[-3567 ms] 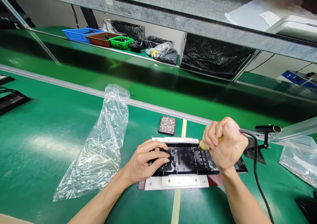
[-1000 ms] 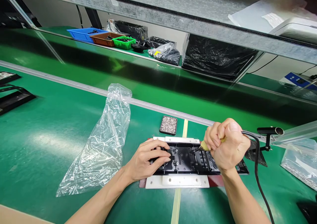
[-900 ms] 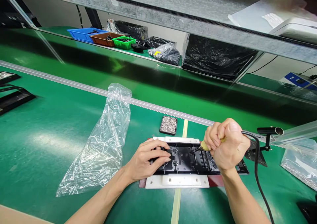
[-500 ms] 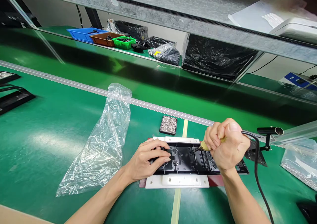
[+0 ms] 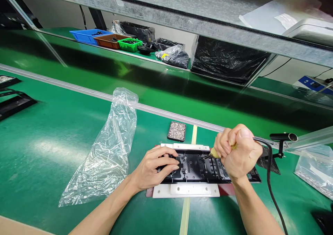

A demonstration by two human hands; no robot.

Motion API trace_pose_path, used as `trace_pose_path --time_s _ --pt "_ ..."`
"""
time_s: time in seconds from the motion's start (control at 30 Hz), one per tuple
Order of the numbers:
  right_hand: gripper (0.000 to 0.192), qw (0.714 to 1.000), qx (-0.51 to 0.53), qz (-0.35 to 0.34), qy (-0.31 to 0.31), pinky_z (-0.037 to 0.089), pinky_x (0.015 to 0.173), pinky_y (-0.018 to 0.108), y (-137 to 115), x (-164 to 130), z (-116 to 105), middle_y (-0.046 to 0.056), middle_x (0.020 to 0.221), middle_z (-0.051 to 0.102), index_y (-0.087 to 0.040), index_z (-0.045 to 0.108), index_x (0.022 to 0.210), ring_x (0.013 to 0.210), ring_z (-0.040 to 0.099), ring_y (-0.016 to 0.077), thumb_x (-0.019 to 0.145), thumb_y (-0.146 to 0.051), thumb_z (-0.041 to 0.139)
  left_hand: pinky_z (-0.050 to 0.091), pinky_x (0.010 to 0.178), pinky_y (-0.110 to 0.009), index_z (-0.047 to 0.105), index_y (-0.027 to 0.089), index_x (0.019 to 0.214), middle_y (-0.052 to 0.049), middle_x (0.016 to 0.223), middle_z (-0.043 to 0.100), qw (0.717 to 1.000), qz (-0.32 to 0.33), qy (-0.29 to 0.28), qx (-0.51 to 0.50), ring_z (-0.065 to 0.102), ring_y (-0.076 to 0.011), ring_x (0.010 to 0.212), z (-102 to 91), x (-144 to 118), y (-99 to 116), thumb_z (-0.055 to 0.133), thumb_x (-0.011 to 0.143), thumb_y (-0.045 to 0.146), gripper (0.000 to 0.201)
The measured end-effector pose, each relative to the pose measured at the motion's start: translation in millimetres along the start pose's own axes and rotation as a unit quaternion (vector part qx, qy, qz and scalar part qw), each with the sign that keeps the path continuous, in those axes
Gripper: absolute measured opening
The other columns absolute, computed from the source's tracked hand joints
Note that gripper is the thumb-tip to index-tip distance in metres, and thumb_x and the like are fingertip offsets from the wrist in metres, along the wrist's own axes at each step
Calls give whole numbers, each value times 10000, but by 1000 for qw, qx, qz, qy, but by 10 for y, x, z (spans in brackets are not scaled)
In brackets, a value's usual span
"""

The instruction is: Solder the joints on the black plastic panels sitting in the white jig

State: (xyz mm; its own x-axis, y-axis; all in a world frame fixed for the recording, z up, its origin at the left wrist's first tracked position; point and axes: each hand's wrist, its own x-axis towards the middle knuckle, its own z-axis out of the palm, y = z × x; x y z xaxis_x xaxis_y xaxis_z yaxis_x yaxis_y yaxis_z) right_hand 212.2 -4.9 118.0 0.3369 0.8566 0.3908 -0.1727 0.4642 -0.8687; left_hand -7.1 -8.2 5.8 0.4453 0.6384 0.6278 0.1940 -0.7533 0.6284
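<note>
A long black plastic panel [image 5: 194,171] with moulded ribs and posts lies in a fixture with white blocks [image 5: 191,190]. My left hand [image 5: 156,165] holds the panel's left end, thumb and fingers bent over it, hiding that part. In a closed fist, my right hand [image 5: 238,151] grips a soldering iron by its yellow handle [image 5: 214,153]. The iron's tip points down and left at the middle of the panel; whether it touches is too small to tell. A black cable [image 5: 270,179] runs from the fist towards me. Behind the fixture sits a small tray of tiny metal parts [image 5: 177,131].
A clear plastic bag [image 5: 104,151] lies at left. To the right stand a tubular metal holder [image 5: 283,138] and a clear bag of small parts [image 5: 314,169]. Blue [image 5: 90,36], brown [image 5: 109,41] and green bins [image 5: 130,45] line the back, under a metal shelf [image 5: 166,13].
</note>
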Motion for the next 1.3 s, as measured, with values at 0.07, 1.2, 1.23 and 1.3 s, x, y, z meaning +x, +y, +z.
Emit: trace_pose_path --time_s 0.07,1.2,1.23,1.3 --pt "432 1000 -1 -1 -1 238 319 184 -1 -1 -1 -68 439 341 -199 429 580 346 285 68 919 -382 625 473 762 -328 763 207 989 -65 1067 721 1000 1 1 0 661 -163 845 -2 -1 2 677 967 147 108" --pt "447 1000 0 -14 -4 235 318 182 7 9 7 -69 436 325 -201 409 576 348 273 64 915 -389 632 476 758 -328 765 207 994 -68 1065 722 1000 0 -2 3 664 -161 838 -3 -2 5 675 970 156 106" --pt "447 1000 0 -14 -5 235 319 180 8 8 7 -70 436 325 -201 408 576 349 273 63 916 -388 631 476 760 -327 765 208 996 -66 1065 722 1000 0 -2 3 666 -162 845 -2 -3 4 676 969 155 107" --pt "441 1000 0 -11 -6 236 321 179 10 8 5 -71 437 329 -201 413 581 348 275 62 921 -387 623 481 761 -326 765 211 997 -65 1064 721 1000 0 -2 5 670 -162 847 0 -2 3 671 973 160 110"
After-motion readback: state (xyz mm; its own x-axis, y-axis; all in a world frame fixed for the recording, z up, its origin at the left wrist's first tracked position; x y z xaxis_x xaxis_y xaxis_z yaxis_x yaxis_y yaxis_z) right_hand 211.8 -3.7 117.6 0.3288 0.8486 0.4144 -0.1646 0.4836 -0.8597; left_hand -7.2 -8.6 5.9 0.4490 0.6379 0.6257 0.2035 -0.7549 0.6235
